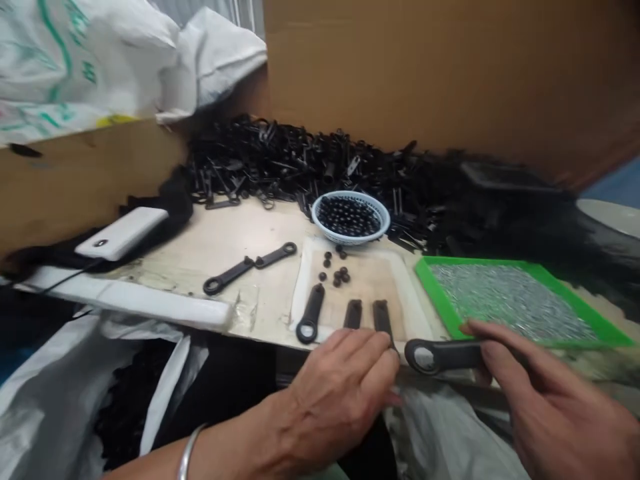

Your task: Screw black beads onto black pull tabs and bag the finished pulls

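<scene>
My right hand (555, 400) pinches a black bar-shaped part with a ringed end (445, 357) between thumb and fingers, the ring pointing left. At the table's front edge, my left hand (345, 393) is closed, its fingers curled together. Anything inside it is hidden. Just beyond its knuckles are two similar black parts (353, 313) (382, 317), their near ends covered by the hand. Another black part (311, 313) lies to their left on a white-edged board (410, 293). Several small black balls (341, 276) rest on that board.
A pale blue basket (315, 223) of black balls stands behind the board. To the right is a green tray (425, 267) of small metal pieces. Two black parts (250, 265) lie left, near a white power bank (123, 233). Black parts are heaped at the back (300, 157).
</scene>
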The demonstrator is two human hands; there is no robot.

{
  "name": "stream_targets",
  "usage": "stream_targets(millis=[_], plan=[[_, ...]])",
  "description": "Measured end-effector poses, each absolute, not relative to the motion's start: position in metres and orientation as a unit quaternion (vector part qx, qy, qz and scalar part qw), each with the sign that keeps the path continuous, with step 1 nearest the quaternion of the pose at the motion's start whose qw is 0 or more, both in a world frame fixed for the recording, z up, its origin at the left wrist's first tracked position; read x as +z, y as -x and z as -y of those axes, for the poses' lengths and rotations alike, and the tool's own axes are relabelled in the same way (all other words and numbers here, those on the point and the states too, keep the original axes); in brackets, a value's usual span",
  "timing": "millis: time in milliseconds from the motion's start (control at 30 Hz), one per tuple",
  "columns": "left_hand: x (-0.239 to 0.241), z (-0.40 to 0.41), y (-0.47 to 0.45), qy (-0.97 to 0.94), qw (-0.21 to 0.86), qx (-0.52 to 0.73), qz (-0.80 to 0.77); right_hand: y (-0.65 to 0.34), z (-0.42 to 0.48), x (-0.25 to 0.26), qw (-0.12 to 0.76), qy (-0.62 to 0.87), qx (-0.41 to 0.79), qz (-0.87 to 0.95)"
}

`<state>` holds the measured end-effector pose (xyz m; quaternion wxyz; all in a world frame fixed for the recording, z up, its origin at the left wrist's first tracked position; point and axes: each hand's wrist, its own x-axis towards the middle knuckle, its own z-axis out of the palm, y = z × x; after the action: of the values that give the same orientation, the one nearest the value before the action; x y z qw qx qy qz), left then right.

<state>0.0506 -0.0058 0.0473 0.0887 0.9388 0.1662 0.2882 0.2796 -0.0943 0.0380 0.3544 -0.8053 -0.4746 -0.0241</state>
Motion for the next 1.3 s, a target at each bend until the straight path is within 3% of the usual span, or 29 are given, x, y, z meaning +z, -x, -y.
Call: stream_targets(millis=[167,333,800,1033,1300], plan=[[0.024,0.011,-0.066,-0.954,-0.020,0.270,-0.132,-0.299,0.060,0.077,0.316,0.760,0.180,0.538],[0.013,0.009,-0.078,-0.952,-0.052,0.262,-0.148,-0.298,0.022,0.076,0.262,0.685,0.254,0.631],[0.013,0.002,-0.037,-0.948,-0.078,0.234,-0.200,-0.282,0.007,0.062,0.138,0.655,0.127,0.732],[0.002,0.007,-0.039,-0.942,-0.119,0.231,-0.210,-0.282,0.007,0.052,0.135,0.648,0.128,0.739],[0.017,-0.006,-0.026,-0.930,-0.058,0.273,-0.237,-0.281,0.010,0.057,0.176,0.638,0.049,0.748]])
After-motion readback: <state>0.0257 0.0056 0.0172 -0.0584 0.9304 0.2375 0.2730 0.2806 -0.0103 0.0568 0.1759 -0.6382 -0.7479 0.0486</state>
